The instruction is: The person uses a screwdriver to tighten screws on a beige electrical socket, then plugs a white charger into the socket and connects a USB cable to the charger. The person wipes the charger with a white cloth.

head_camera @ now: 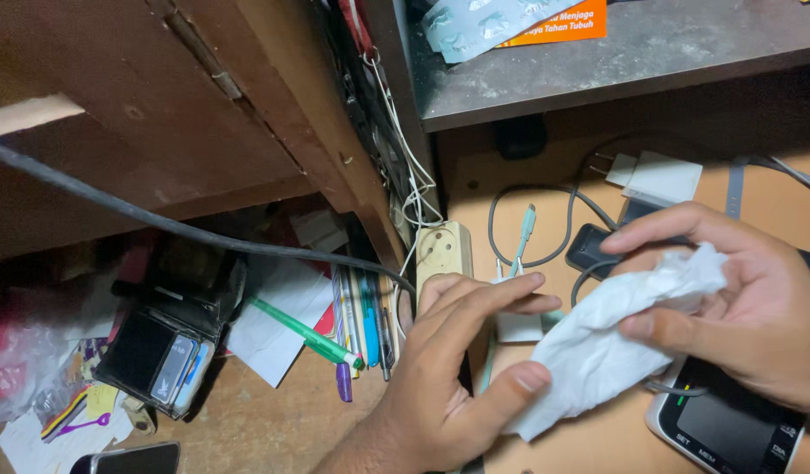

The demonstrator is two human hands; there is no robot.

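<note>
One crumpled white tissue [611, 338], long axis running lower-left to upper-right. Right hand [747, 307] pinching its upper end; left hand [462, 369] released, thumb touching lower end. Two hands.

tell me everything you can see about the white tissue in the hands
The white tissue is a crumpled, soft, paper-like wad, creased all over and drawn out on a slant from lower left to upper right. The right hand grips its upper end between thumb and fingers. The left hand touches its lower end with the thumb, its fingers spread open. It is held above the tan desk, over a grey cable and beside a black-screened device.
</note>
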